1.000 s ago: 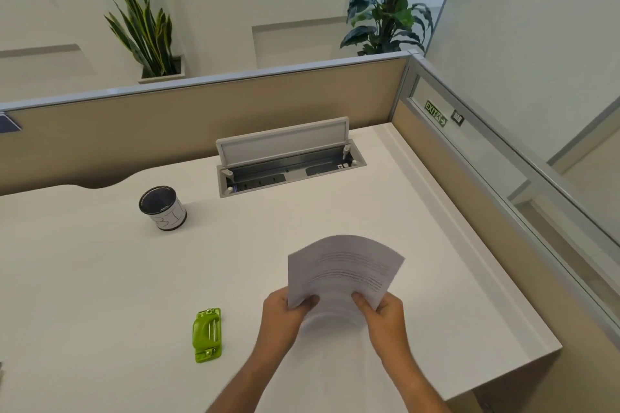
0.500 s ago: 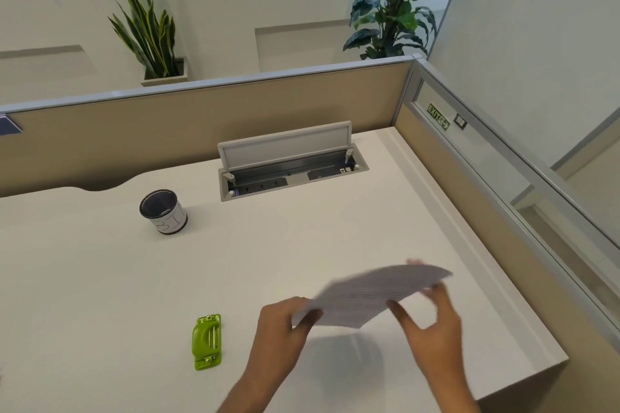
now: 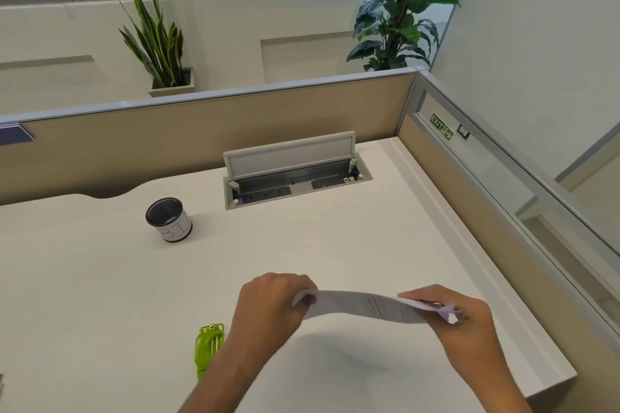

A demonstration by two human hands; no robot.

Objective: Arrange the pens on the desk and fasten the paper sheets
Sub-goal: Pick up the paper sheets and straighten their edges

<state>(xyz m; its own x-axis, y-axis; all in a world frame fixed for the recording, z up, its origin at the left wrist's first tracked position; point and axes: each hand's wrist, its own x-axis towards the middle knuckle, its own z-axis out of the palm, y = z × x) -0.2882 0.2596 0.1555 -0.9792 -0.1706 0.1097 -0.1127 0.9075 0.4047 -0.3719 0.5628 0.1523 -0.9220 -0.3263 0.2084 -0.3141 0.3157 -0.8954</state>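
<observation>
Two hands hold white printed paper sheets (image 3: 365,307) above the white desk (image 3: 100,295). The left hand (image 3: 268,312) pinches one end and the right hand (image 3: 463,325) the other. A lime-green plastic stapler (image 3: 208,347) lies just beside the left forearm (which partly covers it), while a black mesh pen cup with a white label (image 3: 169,220) and an open grey cable box (image 3: 295,178) sit well behind. The desk's right edge and beige partition (image 3: 469,198) run near the right hand, and the widest stretch of desk lies leftward.
</observation>
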